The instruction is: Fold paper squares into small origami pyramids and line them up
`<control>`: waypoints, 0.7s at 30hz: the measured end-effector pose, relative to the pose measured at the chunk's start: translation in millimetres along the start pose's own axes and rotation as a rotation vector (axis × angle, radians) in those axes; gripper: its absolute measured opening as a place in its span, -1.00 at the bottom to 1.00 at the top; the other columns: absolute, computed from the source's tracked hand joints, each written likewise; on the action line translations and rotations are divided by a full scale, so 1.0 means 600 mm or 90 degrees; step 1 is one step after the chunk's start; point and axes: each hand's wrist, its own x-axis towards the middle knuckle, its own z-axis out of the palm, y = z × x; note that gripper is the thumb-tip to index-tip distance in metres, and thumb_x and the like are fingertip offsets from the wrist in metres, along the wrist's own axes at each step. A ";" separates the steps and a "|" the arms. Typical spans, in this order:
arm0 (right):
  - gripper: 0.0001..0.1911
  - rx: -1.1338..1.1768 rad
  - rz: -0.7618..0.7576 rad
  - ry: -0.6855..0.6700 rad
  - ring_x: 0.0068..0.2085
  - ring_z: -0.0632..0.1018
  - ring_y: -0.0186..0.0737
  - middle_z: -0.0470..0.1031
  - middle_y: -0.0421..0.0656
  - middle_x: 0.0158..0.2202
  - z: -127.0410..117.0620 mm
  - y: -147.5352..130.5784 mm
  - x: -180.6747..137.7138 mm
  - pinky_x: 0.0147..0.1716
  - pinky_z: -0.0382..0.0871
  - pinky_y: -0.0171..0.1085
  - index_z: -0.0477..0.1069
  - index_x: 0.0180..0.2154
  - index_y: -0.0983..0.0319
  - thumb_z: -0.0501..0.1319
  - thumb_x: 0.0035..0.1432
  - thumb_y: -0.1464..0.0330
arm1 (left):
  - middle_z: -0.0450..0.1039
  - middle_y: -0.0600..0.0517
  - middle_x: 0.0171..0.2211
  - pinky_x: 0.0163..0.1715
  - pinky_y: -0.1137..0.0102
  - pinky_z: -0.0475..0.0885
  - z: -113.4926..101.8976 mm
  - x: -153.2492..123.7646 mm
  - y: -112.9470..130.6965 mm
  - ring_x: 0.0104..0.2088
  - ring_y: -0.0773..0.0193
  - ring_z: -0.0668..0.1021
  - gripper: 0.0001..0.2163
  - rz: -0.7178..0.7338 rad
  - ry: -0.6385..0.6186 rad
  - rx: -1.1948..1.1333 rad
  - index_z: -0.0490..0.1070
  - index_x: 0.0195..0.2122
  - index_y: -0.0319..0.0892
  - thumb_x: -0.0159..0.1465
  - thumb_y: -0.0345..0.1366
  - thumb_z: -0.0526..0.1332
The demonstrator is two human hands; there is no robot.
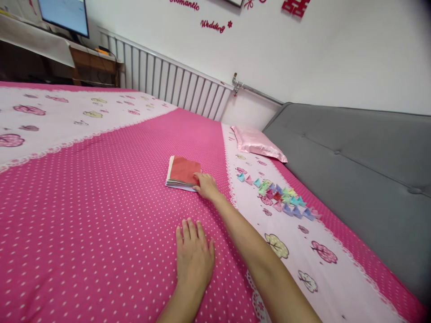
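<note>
A stack of square coloured paper [183, 170] lies on the pink dotted bedspread [111, 215], with a red sheet on top and paler sheets showing at its edges. My right hand [206, 185] is closed at the stack's right edge, a finger on the red sheet and the thumb lower at the side. Whether it pinches one sheet or several I cannot tell. Nearer to me, my left hand [194, 258] rests palm down on the bedspread, fingers stretched out and holding nothing. To the right, several small folded paper pieces [278, 196] in many colours sit in rows on the bedspread's white band.
A pink satin pillow [257, 142] lies by the grey padded headboard [350, 148]. Behind the bed are a white radiator [164, 72] and a pipe [259, 92]. At the far left a monitor [63, 15] stands on a desk [94, 60]. Red wall lettering [213, 26] hangs above.
</note>
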 end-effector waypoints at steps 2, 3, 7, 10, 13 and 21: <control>-0.63 -0.003 0.001 -0.002 -0.07 0.30 -0.13 0.38 -0.11 -0.11 0.000 0.002 0.000 -0.12 0.10 -0.19 0.30 -0.09 0.13 0.22 0.03 0.27 | 0.17 -0.31 0.13 0.13 0.04 -0.06 -0.001 0.000 0.000 0.16 -0.10 0.16 -0.49 0.000 -0.002 -0.001 0.15 0.13 -0.38 0.22 -0.18 -0.10; -0.68 -0.005 0.003 -0.002 -0.08 0.30 -0.12 0.40 -0.12 -0.14 0.000 0.003 0.001 -0.12 0.11 -0.19 0.33 -0.13 0.13 0.23 0.03 0.27 | 0.16 -0.31 0.13 0.13 0.04 -0.06 -0.001 0.000 0.000 0.16 -0.10 0.16 -0.49 0.000 -0.003 -0.003 0.15 0.13 -0.39 0.22 -0.18 -0.10; -0.81 -0.004 0.014 -0.002 -0.11 0.31 -0.12 0.44 -0.15 -0.23 -0.001 0.005 0.003 -0.15 0.12 -0.20 0.40 -0.26 0.13 0.24 0.01 0.28 | 0.16 -0.32 0.13 0.12 0.03 -0.06 0.000 0.001 -0.001 0.15 -0.11 0.17 -0.49 0.000 -0.004 -0.013 0.15 0.13 -0.39 0.22 -0.18 -0.09; -0.83 0.002 0.017 -0.001 -0.13 0.32 -0.14 0.45 -0.16 -0.25 -0.006 0.006 0.002 -0.15 0.13 -0.20 0.42 -0.29 0.13 0.25 0.01 0.28 | 0.16 -0.32 0.13 0.12 0.02 -0.07 -0.001 0.002 0.000 0.15 -0.11 0.17 -0.50 0.000 -0.001 -0.015 0.16 0.12 -0.40 0.22 -0.19 -0.09; -0.84 0.011 0.014 -0.003 -0.15 0.35 -0.17 0.47 -0.18 -0.26 -0.012 0.007 0.000 -0.15 0.13 -0.22 0.44 -0.29 0.11 0.26 0.00 0.29 | 0.16 -0.31 0.13 0.12 0.02 -0.07 -0.002 0.001 0.000 0.15 -0.10 0.17 -0.50 0.000 -0.002 -0.012 0.15 0.13 -0.39 0.23 -0.19 -0.09; -0.85 0.033 0.009 -0.001 -0.18 0.42 -0.19 0.52 -0.21 -0.29 -0.022 0.012 0.000 -0.20 0.18 -0.26 0.47 -0.30 0.09 0.26 -0.01 0.30 | 0.16 -0.31 0.13 0.13 0.03 -0.06 -0.002 0.000 0.000 0.16 -0.11 0.17 -0.49 0.000 -0.006 -0.007 0.15 0.13 -0.39 0.22 -0.18 -0.10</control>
